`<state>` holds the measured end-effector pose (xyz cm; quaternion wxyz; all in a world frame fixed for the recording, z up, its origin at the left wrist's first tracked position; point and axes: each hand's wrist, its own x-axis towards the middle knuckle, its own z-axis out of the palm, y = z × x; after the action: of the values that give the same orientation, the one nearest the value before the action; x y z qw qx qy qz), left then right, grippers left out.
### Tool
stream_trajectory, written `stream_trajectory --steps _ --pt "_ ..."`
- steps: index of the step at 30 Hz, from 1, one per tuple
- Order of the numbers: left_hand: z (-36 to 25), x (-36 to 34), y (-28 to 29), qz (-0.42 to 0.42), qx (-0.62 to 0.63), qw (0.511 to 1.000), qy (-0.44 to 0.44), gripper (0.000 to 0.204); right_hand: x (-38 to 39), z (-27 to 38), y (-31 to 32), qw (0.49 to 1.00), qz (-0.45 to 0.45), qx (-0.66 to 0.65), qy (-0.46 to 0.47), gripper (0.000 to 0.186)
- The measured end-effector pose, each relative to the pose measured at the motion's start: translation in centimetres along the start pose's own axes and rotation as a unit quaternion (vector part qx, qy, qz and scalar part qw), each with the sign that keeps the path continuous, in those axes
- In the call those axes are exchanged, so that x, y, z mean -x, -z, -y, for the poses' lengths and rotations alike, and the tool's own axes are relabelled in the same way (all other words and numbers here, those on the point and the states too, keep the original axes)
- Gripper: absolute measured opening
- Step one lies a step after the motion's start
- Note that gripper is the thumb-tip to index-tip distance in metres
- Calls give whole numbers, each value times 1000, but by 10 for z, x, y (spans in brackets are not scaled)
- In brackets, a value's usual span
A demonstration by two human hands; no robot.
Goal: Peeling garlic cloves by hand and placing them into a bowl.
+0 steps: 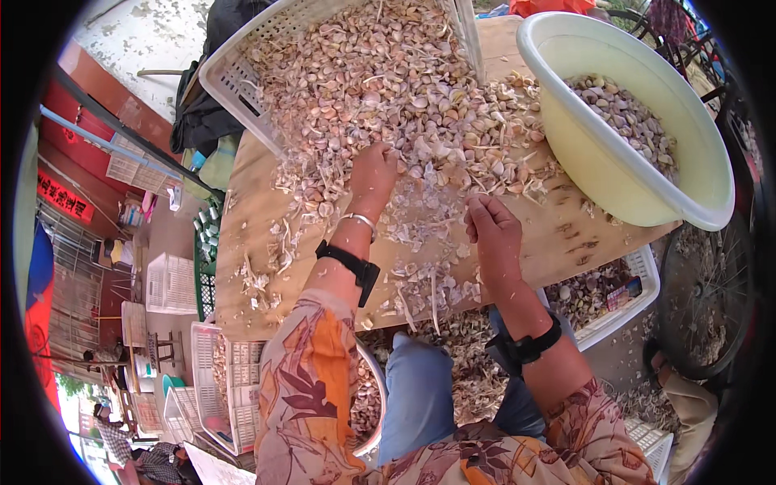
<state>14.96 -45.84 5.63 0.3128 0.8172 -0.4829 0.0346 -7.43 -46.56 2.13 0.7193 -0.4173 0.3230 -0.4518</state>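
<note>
A broad heap of garlic cloves (364, 89) spills from a white plastic crate (234, 97) onto the wooden tabletop (582, 230). At the heap's near edge is my left hand (374, 171), its fingers curled against the cloves; whatever they grip is hidden. Farther right, over the board and apart from the heap, my right hand (495, 234) is closed with thumb and fingertips together. I cannot make out anything between them. Papery garlic skins (428, 222) lie scattered between my hands. A pale yellow basin (590, 166) with more cloves (626, 113) in it tilts at the right.
Below the table's right edge sits a white crate (651, 279) of cloves, near a bicycle wheel (705, 295). Another white crate (242, 396) and a tub of cloves (365, 400) stand at lower left. Skins litter the ground around my knees (416, 396). People (158, 461) sit at far lower left.
</note>
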Motion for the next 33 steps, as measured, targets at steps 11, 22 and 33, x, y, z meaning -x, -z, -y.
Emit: stream_trajectory --steps 11,22,33 --pt "-17 53 12 48 392 896 201 25 -5 9 10 999 9 -19 -32 15" --pt "-175 230 126 -78 618 768 -151 36 2 -1 16 994 22 -47 -96 13" --pt "-237 222 145 -263 615 539 -512 31 -2 0 13 992 17 -52 -116 12"
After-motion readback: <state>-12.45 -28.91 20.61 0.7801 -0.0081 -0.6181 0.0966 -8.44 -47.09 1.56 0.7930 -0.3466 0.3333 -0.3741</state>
